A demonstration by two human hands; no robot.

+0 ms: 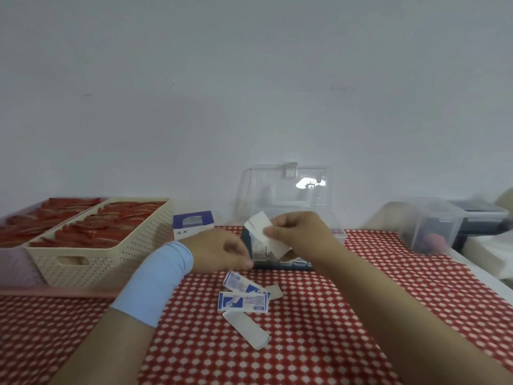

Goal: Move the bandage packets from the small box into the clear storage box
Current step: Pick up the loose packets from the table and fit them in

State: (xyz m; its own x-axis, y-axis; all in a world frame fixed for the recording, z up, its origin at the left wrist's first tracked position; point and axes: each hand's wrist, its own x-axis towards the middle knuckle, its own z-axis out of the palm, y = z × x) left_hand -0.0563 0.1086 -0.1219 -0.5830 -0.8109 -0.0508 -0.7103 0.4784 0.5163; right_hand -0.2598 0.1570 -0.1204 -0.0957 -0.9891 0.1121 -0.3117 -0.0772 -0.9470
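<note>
step: placing | right hand (294, 234) is pinching bandage packets (261, 226) over the open clear storage box (337, 234) | left hand (219, 251) is curling beside it, grip unclear | next: lowering them in, likely | loose packets (243, 301) are lying on the bench (361, 301)

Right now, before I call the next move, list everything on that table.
Clear plastic storage box: one, lid up, centre back.
White bandage packets: a few, white, pinched over the storage box.
Loose bandage packets: about four, blue-printed or plain white, front cloth.
Small blue-and-white cardboard box: one, left of storage box.
Cream perforated basket: one, left, holds red packets.
Pale pink basket: one, far left.
Translucent lidded tub: one, right.
Red-and-white checked cloth: one, covers table.
Left hand: one, blue wristband, beside storage box.
Right hand: one, pinching the white packets.
</note>
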